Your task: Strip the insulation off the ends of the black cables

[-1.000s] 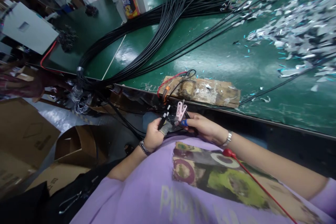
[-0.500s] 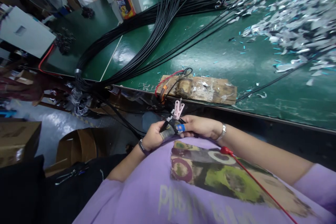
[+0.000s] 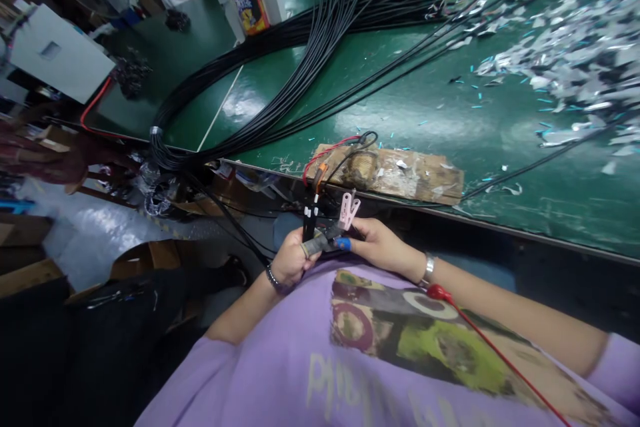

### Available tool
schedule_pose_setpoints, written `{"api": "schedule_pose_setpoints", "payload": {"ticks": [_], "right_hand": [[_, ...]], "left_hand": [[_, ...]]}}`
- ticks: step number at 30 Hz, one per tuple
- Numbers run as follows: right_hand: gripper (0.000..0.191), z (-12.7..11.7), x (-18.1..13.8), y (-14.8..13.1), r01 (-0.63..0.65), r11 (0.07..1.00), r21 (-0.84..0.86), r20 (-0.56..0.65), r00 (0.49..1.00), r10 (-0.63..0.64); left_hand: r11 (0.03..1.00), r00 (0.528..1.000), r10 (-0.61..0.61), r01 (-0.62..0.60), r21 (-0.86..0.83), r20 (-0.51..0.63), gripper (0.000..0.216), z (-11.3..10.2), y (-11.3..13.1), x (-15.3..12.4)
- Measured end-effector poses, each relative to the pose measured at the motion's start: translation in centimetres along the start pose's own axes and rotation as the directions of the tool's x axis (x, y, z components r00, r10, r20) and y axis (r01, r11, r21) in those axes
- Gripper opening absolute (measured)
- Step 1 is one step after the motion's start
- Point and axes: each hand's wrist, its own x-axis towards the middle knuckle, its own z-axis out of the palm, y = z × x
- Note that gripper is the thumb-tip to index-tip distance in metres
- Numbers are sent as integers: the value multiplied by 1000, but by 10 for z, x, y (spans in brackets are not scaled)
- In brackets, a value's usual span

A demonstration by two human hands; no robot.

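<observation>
Green table (image 3: 390, 110) ran across the upper view, near edge slanting down to the right. On it, a bundle of black cables (image 3: 280, 105) curved round to the left, bending over the near edge. Table's right side: heap of pale scraps (image 3: 590, 47), small blue bits nearby. Purple shirt (image 3: 260, 347) filled the foreground, printed panel on the chest, red cord (image 3: 439, 292) across it. Wooden board (image 3: 435, 177) lay along the near edge, round brown lump on top, red and dark wires at its left end.

Left hand (image 3: 290, 258), below the table edge, in front of the shirt: closed, thumb laid across, with hold of slim black strips (image 3: 309, 223) standing upright, pale tips up. Right hand (image 3: 383, 245), just beside it: fingers curled, thumb pointing toward the left one; fingertips partly hidden, so could not tell how far open or what it gripped. Pink clip (image 3: 349, 211) stood at the right fingertips, prongs up. Smallest: grey wrap (image 3: 314, 245) on left thumb, blue wrap (image 3: 343, 243) on right
</observation>
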Motion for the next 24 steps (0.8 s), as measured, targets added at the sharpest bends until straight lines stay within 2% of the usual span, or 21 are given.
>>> {"api": "schedule_pose_setpoints", "payload": {"ticks": [3, 6, 8, 12, 15, 19, 24], "right_hand": [[36, -1, 0, 0, -71, 996, 49, 68, 995, 67], [39, -2, 0, -1, -179, 973, 144, 178, 972, 152], [42, -3, 1, -3, -203, 967, 153, 195, 966, 172], [50, -10, 0, -11, -124, 992, -2, 129, 984, 123], [60, -18, -5, -14, -125, 990, -68, 222, 965, 137], [59, -24, -14, -7, -141, 988, -68, 327, 932, 156], [54, -22, -14, 5, -206, 979, 9, 347, 919, 190]], "left_hand": [[999, 997, -40, 42, -27, 58, 42, 0, -1, 1], [996, 986, -84, 82, 21, 143, 45, -3, -3, 2], [995, 982, -90, 82, 58, 166, 47, -6, -3, 5], [997, 995, 8, -16, 76, 103, 47, -14, -1, 11], [988, 991, 105, -113, 103, 77, 47, -19, 0, 15], [970, 972, 212, -221, 97, 99, 42, -24, -3, 19], [961, 955, 237, -257, 100, 177, 38, -27, -5, 22]]}}
